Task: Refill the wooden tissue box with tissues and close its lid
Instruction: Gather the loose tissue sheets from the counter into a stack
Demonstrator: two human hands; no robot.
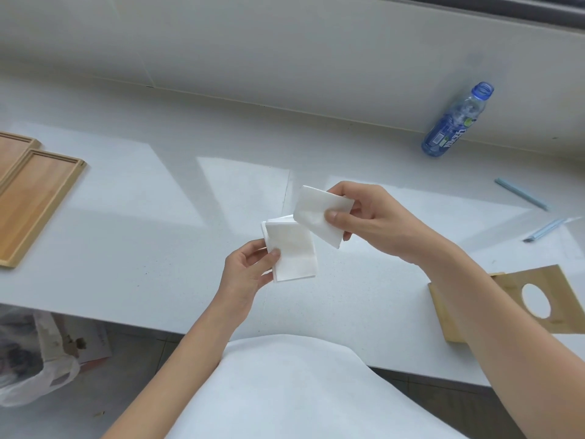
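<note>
My left hand (245,272) pinches a small stack of folded white tissues (292,251) above the white counter. My right hand (364,218) holds a separate folded tissue (316,210) just above and to the right of that stack, thumb on top. The wooden tissue box piece with a round hole (569,299) lies at the right near the counter's front edge, partly hidden behind my right forearm. Whether it is the lid alone or the lid on the box I cannot tell.
Two shallow wooden trays (34,204) lie at the left edge of the counter (158,232). An open blue plastic bottle (456,122) stands by the back wall at right. Pale blue strips (520,194) lie at far right. A plastic bag (31,356) sits on the floor, lower left.
</note>
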